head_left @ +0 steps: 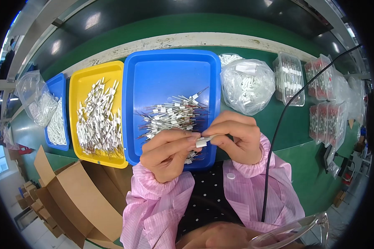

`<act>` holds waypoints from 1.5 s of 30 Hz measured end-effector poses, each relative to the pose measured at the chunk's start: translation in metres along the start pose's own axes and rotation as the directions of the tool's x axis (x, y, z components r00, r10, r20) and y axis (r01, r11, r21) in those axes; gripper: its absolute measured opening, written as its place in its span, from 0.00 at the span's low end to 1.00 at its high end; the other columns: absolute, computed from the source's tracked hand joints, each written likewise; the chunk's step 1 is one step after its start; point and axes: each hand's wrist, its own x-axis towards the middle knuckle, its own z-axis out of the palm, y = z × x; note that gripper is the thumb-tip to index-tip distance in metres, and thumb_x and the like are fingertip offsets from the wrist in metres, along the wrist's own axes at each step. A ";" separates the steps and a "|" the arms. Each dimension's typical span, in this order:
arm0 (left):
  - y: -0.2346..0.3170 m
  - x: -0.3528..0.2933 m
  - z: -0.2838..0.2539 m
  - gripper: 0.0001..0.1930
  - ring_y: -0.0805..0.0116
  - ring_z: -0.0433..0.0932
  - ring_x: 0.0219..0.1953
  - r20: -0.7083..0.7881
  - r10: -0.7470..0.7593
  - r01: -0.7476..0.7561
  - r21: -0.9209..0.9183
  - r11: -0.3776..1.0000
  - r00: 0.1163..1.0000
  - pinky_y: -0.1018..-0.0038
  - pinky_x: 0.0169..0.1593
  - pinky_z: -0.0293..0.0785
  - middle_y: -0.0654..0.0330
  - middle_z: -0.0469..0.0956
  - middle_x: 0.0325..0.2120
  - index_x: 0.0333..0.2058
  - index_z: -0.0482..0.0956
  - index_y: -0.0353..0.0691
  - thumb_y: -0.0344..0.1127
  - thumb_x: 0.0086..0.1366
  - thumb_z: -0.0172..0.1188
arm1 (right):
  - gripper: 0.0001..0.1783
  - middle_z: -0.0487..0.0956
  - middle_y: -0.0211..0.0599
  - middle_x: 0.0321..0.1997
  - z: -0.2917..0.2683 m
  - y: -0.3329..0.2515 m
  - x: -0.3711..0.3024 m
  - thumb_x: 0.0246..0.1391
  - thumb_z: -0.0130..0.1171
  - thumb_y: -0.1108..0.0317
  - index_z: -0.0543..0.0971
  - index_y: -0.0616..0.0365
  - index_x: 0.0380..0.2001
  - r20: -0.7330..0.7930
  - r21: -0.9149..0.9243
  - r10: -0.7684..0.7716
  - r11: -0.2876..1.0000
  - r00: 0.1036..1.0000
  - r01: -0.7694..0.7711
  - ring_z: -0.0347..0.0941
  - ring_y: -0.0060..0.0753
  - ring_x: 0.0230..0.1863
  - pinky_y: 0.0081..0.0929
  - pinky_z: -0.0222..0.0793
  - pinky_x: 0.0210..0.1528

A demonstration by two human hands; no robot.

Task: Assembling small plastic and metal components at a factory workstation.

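My left hand and my right hand meet over the near part of a large blue tray. Between their fingertips is a thin part with a small white tag; both hands pinch it, one from each side. Its ends are hidden by the fingers. Beneath and beyond the hands, a heap of thin wire-ended parts with white tags lies in the tray. To the left, a yellow tray holds a heap of similar white pieces.
A small blue tray of white pieces and a plastic bag stand far left. Another bag of white pieces and clear boxes of parts stand right. An open carton sits near left; a black cable crosses on the right.
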 end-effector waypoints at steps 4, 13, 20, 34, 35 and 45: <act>0.001 0.002 0.001 0.12 0.61 0.81 0.29 0.037 0.084 -0.088 0.116 0.989 0.996 0.74 0.32 0.79 0.46 0.79 0.34 0.35 0.81 0.28 0.11 0.52 0.59 | 0.05 0.76 0.37 0.29 0.001 0.006 -0.002 0.47 0.63 0.79 0.79 0.66 0.30 0.055 0.123 0.065 0.990 0.996 -0.071 0.68 0.21 0.21 0.18 0.61 0.21; -0.006 -0.016 -0.007 0.10 0.63 0.81 0.28 -0.025 -0.159 0.159 0.016 0.987 0.987 0.76 0.31 0.79 0.46 0.79 0.33 0.37 0.79 0.29 0.15 0.56 0.58 | 0.05 0.75 0.35 0.26 0.013 0.018 -0.012 0.48 0.63 0.79 0.80 0.65 0.31 0.071 0.148 0.130 0.979 0.989 -0.139 0.66 0.21 0.20 0.18 0.60 0.21; -0.001 -0.023 -0.009 0.09 0.63 0.82 0.31 -0.078 -0.135 0.140 0.065 0.988 0.988 0.76 0.35 0.81 0.44 0.79 0.35 0.35 0.80 0.28 0.13 0.56 0.57 | 0.04 0.76 0.37 0.24 0.015 0.014 -0.011 0.48 0.63 0.78 0.80 0.66 0.29 0.043 -0.001 0.170 0.985 0.985 -0.170 0.69 0.22 0.19 0.19 0.62 0.21; -0.025 -0.007 -0.081 0.16 0.53 0.72 0.50 -0.075 0.098 0.069 0.996 0.057 0.992 0.65 0.54 0.68 0.50 0.75 0.46 0.39 0.79 0.32 0.17 0.50 0.56 | 0.11 0.76 0.47 0.36 -0.060 0.079 -0.014 0.45 0.54 0.80 0.76 0.66 0.36 -0.107 -0.924 0.067 0.361 0.992 -0.124 0.73 0.48 0.37 0.39 0.69 0.36; -0.030 0.001 -0.070 0.18 0.50 0.69 0.53 0.016 -0.104 0.005 0.979 0.202 0.994 0.63 0.55 0.67 0.49 0.73 0.48 0.39 0.79 0.33 0.16 0.47 0.56 | 0.12 0.75 0.47 0.37 -0.060 0.083 -0.015 0.44 0.53 0.81 0.75 0.66 0.36 -0.113 -0.929 0.131 0.338 0.985 -0.152 0.72 0.49 0.39 0.39 0.69 0.38; -0.084 0.006 -0.061 0.08 0.54 0.70 0.36 0.232 -0.287 -0.100 0.907 0.408 0.929 0.64 0.41 0.68 0.54 0.72 0.28 0.29 0.75 0.34 0.19 0.48 0.56 | 0.07 0.74 0.47 0.30 -0.070 0.091 -0.014 0.42 0.55 0.81 0.71 0.63 0.29 -0.071 -0.887 0.222 0.431 0.972 -0.164 0.70 0.51 0.38 0.41 0.67 0.38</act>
